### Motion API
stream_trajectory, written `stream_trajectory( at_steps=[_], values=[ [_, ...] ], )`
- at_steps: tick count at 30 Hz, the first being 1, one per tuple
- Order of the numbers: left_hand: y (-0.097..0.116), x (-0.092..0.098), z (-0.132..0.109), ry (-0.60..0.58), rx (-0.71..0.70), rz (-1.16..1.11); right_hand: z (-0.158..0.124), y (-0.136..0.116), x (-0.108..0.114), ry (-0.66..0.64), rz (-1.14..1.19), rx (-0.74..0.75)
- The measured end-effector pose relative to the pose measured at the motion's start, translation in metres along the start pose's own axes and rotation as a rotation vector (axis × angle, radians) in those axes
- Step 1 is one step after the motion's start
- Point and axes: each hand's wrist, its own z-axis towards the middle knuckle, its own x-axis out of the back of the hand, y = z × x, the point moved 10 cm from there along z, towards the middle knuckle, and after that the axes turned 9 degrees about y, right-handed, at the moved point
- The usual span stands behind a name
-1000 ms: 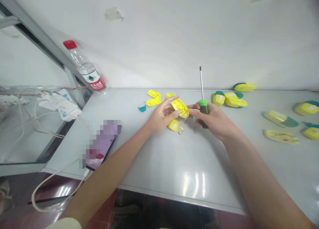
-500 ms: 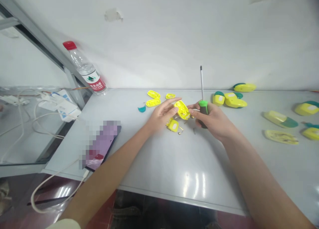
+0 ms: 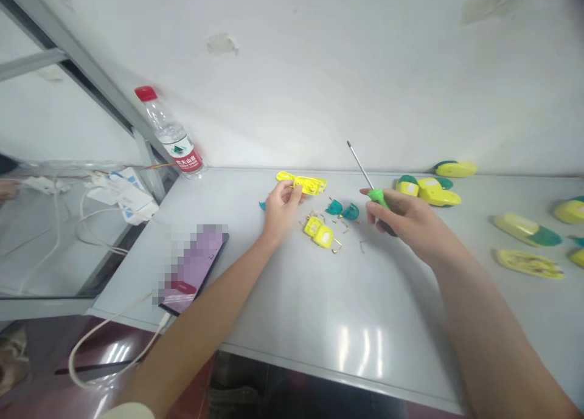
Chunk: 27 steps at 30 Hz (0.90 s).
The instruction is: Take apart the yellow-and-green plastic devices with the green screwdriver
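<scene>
While the right hand [image 3: 404, 215] grips a green-handled screwdriver [image 3: 378, 195] tilted up toward the far edge of the bench [image 3: 319, 322], the left hand [image 3: 283, 209] pinches a yellow plastic casing half [image 3: 310, 185] near that edge. Teal shell pieces [image 3: 342, 209], small yellow casing parts [image 3: 318, 232] and scattered brass pins [image 3: 336, 245] lie between the hands, with yellow-and-green casings [image 3: 431, 191] farther right.

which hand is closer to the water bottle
Left: the left hand, pinching a yellow plastic part, is right of the water bottle; the right hand, gripping a screwdriver, is much farther right.
</scene>
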Motion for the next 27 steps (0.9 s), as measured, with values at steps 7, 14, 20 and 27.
stream_trajectory(
  at_steps=[7,14,20,27],
  values=[
    [0.008,0.02,0.001,0.178,-0.073,0.073,-0.002,0.011,-0.008,-0.13,-0.201,-0.019],
    [0.019,0.02,-0.004,0.179,-0.112,0.146,-0.001,0.008,-0.012,-0.151,-0.305,0.05],
    [0.017,0.017,-0.004,0.153,-0.111,0.137,0.001,0.009,-0.011,-0.136,-0.303,0.052],
    [0.009,0.009,-0.002,0.07,-0.036,0.071,0.0,0.005,-0.012,-0.179,-0.305,0.123]
  ],
)
